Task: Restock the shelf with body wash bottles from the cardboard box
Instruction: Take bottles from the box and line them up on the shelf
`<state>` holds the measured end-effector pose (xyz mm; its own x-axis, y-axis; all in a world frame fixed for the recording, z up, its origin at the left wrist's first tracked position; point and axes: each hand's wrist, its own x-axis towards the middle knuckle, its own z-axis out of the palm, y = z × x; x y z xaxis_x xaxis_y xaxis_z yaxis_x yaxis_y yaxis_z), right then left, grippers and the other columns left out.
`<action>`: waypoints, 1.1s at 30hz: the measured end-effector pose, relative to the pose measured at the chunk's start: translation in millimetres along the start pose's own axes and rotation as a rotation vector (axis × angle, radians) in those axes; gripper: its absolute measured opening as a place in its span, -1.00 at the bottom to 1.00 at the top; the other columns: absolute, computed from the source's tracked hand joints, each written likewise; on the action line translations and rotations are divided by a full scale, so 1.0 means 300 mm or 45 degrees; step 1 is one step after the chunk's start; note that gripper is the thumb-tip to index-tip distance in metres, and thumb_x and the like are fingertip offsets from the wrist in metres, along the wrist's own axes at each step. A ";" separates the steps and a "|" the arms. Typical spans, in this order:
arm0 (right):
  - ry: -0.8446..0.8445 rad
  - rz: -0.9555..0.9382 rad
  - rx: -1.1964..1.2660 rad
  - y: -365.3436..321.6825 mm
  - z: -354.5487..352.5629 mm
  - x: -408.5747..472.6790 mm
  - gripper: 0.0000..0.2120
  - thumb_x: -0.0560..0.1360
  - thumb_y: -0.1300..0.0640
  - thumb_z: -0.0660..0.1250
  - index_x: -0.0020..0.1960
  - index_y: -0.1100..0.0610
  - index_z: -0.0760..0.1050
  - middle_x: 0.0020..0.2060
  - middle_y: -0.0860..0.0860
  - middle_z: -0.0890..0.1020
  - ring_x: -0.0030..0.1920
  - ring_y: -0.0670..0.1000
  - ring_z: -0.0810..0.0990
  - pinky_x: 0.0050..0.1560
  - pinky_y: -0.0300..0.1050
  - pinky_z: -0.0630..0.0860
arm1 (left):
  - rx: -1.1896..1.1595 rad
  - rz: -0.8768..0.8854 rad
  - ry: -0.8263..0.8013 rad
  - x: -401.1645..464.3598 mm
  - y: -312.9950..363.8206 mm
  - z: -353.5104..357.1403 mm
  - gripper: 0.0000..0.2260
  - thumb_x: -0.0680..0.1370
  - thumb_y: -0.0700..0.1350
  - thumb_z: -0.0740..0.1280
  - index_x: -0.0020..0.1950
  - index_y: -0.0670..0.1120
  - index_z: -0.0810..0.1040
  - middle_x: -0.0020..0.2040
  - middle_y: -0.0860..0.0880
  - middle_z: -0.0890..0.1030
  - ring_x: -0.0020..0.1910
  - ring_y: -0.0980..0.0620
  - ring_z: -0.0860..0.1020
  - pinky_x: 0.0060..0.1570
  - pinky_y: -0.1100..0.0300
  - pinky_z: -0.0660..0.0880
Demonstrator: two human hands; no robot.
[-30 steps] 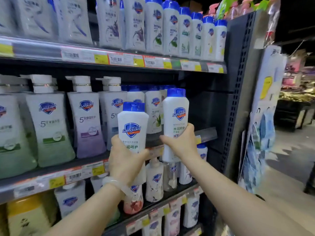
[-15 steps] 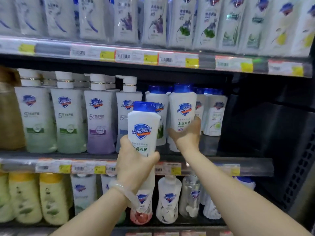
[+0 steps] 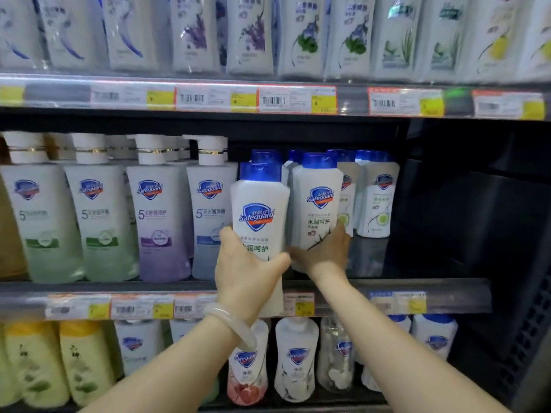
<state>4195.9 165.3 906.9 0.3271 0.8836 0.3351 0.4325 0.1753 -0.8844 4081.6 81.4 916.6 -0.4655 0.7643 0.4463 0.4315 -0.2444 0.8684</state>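
My left hand (image 3: 246,271) grips a white body wash bottle with a blue cap (image 3: 260,216), held upright in front of the middle shelf (image 3: 417,286). My right hand (image 3: 323,251) holds the lower part of a second white blue-capped bottle (image 3: 317,204), which stands on the middle shelf among other blue-capped bottles (image 3: 377,198). The two held bottles are side by side, nearly touching. The cardboard box is out of view.
Large white pump bottles (image 3: 161,210) fill the middle shelf to the left. The shelf space right of the blue-capped bottles is dark and bare. Refill pouches (image 3: 250,34) line the top shelf; smaller bottles (image 3: 295,359) stand on the lower one.
My right hand has set its bottle deeper onto the middle shelf beside the other blue-capped ones. My left hand has carried its bottle up and closer to the shelf. The view moved nearer.
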 end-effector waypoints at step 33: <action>-0.278 0.042 -0.099 0.012 -0.062 -0.018 -0.18 0.25 0.10 0.57 0.34 0.15 0.17 0.26 0.10 0.45 0.25 0.12 0.46 0.21 -0.01 0.47 | 0.250 -0.028 -0.165 0.086 -0.054 0.137 -0.23 0.35 -0.15 0.51 0.39 -0.26 0.12 0.24 -0.21 0.44 0.21 -0.16 0.47 0.11 0.04 0.46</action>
<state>4211.3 153.1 908.1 0.1562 0.9627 0.2209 0.4909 0.1184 -0.8631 4094.3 129.5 905.3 -0.3785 0.8416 0.3853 0.5704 -0.1157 0.8131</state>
